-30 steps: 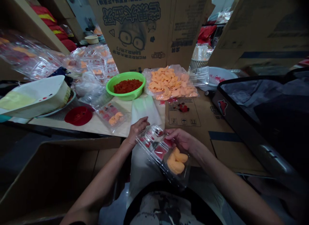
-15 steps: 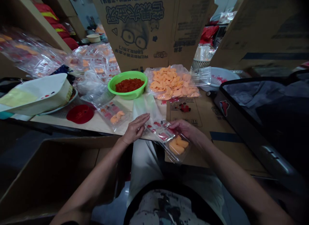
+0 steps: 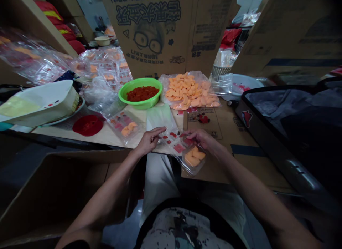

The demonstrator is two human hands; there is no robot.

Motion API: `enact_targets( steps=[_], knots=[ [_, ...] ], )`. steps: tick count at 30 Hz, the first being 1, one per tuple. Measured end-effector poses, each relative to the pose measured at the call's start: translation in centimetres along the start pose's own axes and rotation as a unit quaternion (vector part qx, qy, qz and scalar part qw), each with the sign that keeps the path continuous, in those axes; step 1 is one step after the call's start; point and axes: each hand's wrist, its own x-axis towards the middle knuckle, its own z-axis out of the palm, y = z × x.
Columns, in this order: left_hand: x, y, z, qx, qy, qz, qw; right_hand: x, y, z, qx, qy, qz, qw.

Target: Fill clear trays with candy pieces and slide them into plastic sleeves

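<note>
Compartment tray (image 3: 178,148) over front edge of table (image 3: 137,116), between left hand (image 3: 148,140) and right hand (image 3: 202,137). Bowl (image 3: 144,105) behind, crescent pieces (image 3: 185,90) right of it, printed carton (image 3: 171,31) behind both. Left: second tray (image 3: 124,125), dish (image 3: 79,130), tub (image 3: 55,106) outermost. Open case (image 3: 280,142) on the right

Two hands (image 3: 148,141) (image 3: 202,138), one green bowl (image 3: 141,104)

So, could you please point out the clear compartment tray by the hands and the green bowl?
Clear compartment tray (image 3: 192,170): head view, bare plastic at its near end.
Green bowl (image 3: 141,105): head view, outer front wall.
</note>
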Motion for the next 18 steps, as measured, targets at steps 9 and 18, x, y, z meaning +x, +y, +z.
enact_targets(
  steps=[9,18],
  knots=[
    [-0.5,-0.6,0.9,0.04,-0.022,0.021,0.999,0.4,0.2,0.7,-0.007,0.067,0.01,0.998],
    [-0.5,0.1,-1.2,0.182,-0.118,0.081,0.973,-1.3,0.1,1.5,0.03,-0.088,0.047,0.995]
  ],
)
